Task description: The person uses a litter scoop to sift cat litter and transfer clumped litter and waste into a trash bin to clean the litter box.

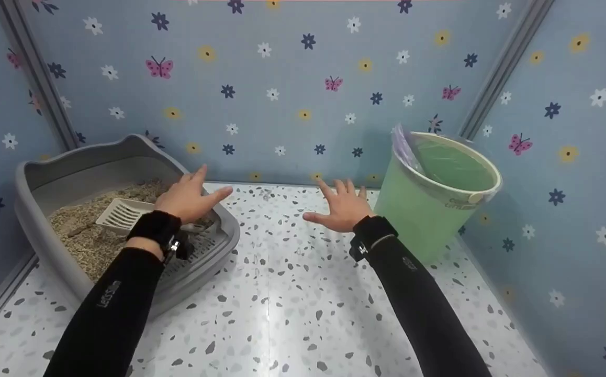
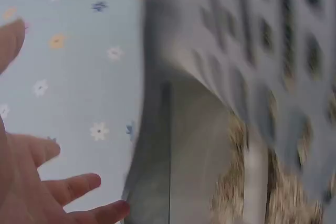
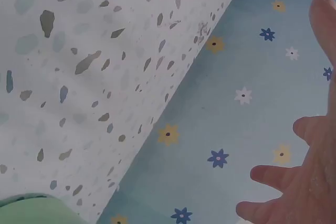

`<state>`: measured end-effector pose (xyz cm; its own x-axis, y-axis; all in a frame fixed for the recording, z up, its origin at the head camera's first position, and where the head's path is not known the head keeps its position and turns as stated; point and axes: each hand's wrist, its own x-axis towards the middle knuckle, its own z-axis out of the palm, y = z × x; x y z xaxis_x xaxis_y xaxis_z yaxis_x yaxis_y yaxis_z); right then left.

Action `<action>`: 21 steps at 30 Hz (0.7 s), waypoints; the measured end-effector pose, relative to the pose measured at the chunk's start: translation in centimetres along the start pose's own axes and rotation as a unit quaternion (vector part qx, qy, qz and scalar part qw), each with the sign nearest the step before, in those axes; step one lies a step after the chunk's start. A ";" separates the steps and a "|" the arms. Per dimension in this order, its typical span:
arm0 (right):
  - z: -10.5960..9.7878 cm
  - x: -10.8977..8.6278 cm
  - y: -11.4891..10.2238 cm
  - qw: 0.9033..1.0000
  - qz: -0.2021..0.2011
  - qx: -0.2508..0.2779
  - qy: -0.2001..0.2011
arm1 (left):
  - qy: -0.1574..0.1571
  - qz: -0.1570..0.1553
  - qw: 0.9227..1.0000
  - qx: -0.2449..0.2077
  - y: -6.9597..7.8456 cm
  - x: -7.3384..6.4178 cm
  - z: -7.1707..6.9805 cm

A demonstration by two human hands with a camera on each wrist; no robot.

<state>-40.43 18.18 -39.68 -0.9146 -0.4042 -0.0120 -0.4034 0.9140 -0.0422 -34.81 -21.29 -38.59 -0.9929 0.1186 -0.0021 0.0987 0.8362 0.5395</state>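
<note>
My left hand [image 1: 187, 199] hovers with spread fingers over the right side of a grey litter box [image 1: 36, 225], holding nothing. Inside the box lies tan pellet litter [image 1: 86, 251], and a pale slotted litter scoop [image 1: 120, 214] rests on it, its handle partly hidden behind the left hand and wrist. In the left wrist view, the spread left fingers [image 2: 79, 187] show beside the box's grey wall. My right hand [image 1: 344, 208] is held out above the floor, fingers apart and nothing in them. Just right of it stands a green trash can [image 1: 413, 220] lined with a thin bag [image 1: 407, 149].
Speckled white floor [image 1: 282, 314] runs between the litter box and the trash can. Blue flowered panels [image 1: 282, 68] enclose the back and both sides. A grey slotted step [image 1: 198, 251] forms the box's front right part.
</note>
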 end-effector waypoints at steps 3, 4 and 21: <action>0.2 0.0 -0.6 0.999 -0.014 0.040 0.001 | 0.032 0.000 0.993 -0.115 -0.3 -0.7 -0.4; 0.3 0.0 -0.9 0.998 -0.017 0.057 0.000 | 0.047 0.001 0.987 -0.154 -0.4 -1.0 -0.5; 4.9 1.2 -6.1 0.920 -0.024 0.390 -0.025 | 0.310 -0.130 0.866 -0.369 -4.9 -7.8 -5.3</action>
<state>-38.91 11.98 -44.37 -0.8860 -0.4623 -0.0359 -0.2831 0.6006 -0.7478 -27.86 -29.13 -36.80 -0.8426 -0.5241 0.1239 0.0241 0.1932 0.9809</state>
